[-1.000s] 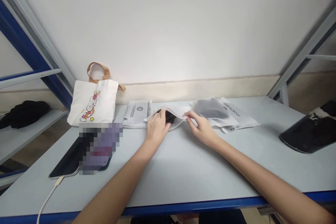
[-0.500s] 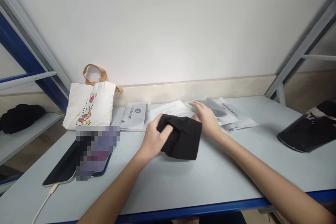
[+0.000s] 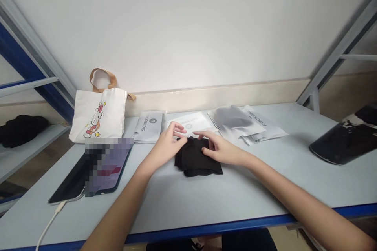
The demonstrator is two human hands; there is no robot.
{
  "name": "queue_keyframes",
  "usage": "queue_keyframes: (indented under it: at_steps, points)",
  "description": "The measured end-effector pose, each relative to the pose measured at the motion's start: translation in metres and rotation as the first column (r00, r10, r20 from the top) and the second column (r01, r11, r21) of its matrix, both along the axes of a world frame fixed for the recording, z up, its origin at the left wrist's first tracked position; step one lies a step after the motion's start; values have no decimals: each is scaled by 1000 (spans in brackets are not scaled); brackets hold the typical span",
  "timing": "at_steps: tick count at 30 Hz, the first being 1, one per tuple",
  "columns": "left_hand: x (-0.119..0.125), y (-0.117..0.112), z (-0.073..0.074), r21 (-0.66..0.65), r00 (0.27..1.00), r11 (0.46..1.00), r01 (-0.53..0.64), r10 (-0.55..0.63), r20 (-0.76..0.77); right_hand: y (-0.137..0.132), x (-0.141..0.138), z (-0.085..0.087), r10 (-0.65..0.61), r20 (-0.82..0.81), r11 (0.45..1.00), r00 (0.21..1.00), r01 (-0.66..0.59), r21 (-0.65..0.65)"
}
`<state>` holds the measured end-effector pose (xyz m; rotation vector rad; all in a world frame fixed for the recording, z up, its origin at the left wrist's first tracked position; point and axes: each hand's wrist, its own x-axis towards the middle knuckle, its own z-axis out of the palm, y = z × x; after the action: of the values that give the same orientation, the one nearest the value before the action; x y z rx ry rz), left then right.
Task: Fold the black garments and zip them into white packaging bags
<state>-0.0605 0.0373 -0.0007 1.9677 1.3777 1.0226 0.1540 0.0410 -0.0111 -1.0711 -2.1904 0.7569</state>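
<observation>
The black folded cloth (image 3: 197,159), which a second ago was inside the white flat plastic pouch (image 3: 191,122), now lies on the grey surface (image 3: 206,200) just in front of it. The left hand (image 3: 167,145) and right hand (image 3: 219,149) rest on it with spread fingers, gripping nothing.

Diffuse, even light is falling from above and in front, brightening the white wall (image 3: 188,27) into a soft glow just above the table (image 3: 206,200). Shadows are staying faint. The black cloth (image 3: 196,160) is losing its fold detail in darkness. Wide-angle distortion is slanting the shelf posts (image 3: 338,53) at the edges, where sharpness is dropping. A pixelated patch (image 3: 107,159) is masking part of the view.
</observation>
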Motion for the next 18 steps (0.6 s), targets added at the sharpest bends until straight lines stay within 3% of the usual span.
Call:
queue_keyframes:
  at_steps: [2, 6, 9, 12, 15, 18]
  points:
    - [-3, 5, -4, -89, 998, 996, 29, -24, 58, 0, -3, -4, -18, 34, 1000, 999, 18, 16]
    - [-10, 15, -16, -118, 995, 989, 86, -80, 58, 1, -4, -2, -6, -33, 999, 999, 4, -52]
    - [-17, 18, -19, -125, 990, 984, 130, -122, 67, 7, 7, 10, 62, -137, 984, 989, -83, -156]
    - [-20, 17, -17, -159, 984, 972, 175, -171, 40, 15, 28, 25, 74, -360, 931, 930, -193, -309]
    - [-20, 15, -19, -151, 985, 974, 168, -171, -9, 22, 48, 36, -120, -586, 877, 801, -191, -440]
    - [-19, 16, -24, -116, 986, 983, 143, -152, -71, 27, 58, 38, -310, -642, 861, 701, -80, -503]
